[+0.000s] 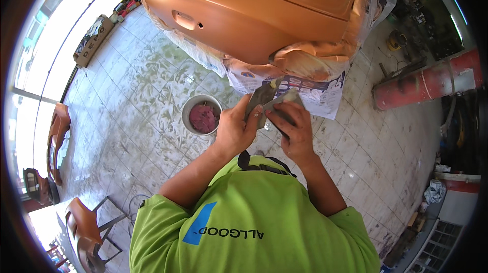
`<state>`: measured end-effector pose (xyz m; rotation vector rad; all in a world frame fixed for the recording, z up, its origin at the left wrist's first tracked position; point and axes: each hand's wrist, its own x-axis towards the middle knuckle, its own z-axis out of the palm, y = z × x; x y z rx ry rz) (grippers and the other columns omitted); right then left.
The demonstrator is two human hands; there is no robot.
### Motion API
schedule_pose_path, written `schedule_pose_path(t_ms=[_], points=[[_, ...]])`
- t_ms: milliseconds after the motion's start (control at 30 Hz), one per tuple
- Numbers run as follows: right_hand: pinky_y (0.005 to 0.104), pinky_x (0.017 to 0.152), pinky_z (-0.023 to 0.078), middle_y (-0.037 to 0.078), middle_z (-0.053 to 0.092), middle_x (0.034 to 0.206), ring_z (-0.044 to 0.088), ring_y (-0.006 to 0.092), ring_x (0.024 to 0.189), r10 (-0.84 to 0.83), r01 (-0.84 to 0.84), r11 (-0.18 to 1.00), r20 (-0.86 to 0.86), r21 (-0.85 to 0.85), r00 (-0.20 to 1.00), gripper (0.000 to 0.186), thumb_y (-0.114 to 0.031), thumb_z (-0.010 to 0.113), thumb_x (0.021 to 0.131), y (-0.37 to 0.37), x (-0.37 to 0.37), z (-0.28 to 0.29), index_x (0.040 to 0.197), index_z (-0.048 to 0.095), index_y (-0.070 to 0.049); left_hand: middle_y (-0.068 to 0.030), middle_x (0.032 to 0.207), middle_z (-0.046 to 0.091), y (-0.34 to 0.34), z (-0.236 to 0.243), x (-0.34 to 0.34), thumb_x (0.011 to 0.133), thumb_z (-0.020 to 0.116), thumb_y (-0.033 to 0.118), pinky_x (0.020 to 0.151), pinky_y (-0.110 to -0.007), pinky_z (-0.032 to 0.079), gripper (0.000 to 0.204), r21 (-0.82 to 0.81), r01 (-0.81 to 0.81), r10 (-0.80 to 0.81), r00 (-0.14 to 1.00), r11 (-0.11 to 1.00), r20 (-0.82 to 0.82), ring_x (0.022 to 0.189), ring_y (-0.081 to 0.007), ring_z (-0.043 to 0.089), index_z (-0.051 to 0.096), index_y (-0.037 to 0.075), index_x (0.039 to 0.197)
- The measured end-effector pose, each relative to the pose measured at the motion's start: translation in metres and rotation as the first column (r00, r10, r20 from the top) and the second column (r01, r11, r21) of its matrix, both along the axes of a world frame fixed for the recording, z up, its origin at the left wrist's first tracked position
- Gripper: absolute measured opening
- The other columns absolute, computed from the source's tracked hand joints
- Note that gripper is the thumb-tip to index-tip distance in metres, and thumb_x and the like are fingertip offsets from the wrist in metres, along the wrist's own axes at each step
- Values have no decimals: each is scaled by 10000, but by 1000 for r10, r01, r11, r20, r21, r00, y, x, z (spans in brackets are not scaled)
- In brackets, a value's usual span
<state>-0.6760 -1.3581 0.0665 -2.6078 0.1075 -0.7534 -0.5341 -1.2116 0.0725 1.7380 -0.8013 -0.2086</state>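
My left hand (pixel 238 128) grips a flat, dark grey scraper or plate (pixel 267 91) with a bit of pale yellow material at its upper end. My right hand (pixel 294 130) is closed on a second flat grey piece (pixel 294 99), which has a pale smear on it and lies against or very near the first. Both pieces are in front of my green shirt (pixel 254 212), below the copper-painted car body panel (pixel 244 18). Printed paper masking (pixel 320 100) hangs under the panel. To the left of my hands, a white bucket (pixel 187 106) holds crumpled pink material (pixel 202 119).
A cardboard box (pixel 94 39) lies at the upper left. Copper-painted parts stand at the left (pixel 57 140) and on a metal stand (pixel 80 222). A red cylinder (pixel 412 86) and assorted equipment (pixel 398 40) are on the right, along the tiled floor (pixel 127 135).
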Motion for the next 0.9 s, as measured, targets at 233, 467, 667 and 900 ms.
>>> schedule_pose_path(t_ms=[233, 467, 667, 900], points=[[531, 1110, 413, 88, 599, 1298, 548, 364, 1278, 222, -217, 964, -19, 152, 975, 584, 43, 646, 725, 13, -9, -16, 1247, 722, -207, -92, 910, 775, -3, 40, 20, 1019, 624, 78, 719, -278, 557, 199, -230, -170, 139, 980, 958, -146, 822, -111, 714, 650, -23, 1188], [536, 1108, 451, 190, 499, 1367, 485, 483, 1322, 30, -90, 913, 156, 398, 987, 801, 180, 660, 675, 9, 9, -16, 1381, 540, -178, -108, 1133, 711, -12, 18, 10, 989, 620, -1, 826, -314, 581, 265, -398, -198, -225, 569, 896, -791, 977, -178, 700, 595, -23, 1252], [475, 1142, 428, 217, 474, 1392, 488, 412, 1358, 127, -119, 802, 28, 586, 991, 698, 203, 533, 783, -6, -12, -28, 1420, 426, -61, -94, 1114, 717, -7, 1, 4, 1018, 618, 40, 856, -279, 535, 249, -304, -176, 6, 874, 936, -486, 976, -130, 666, 594, -38, 1253], [492, 1141, 395, 203, 447, 1392, 476, 412, 1363, 117, -119, 926, 29, 359, 993, 716, 174, 569, 725, 10, -11, -27, 1382, 449, -83, -92, 1150, 718, -11, -1, -6, 1034, 624, 74, 862, -273, 525, 246, -409, -215, -69, 813, 887, -578, 994, -119, 652, 600, -42, 1250]])
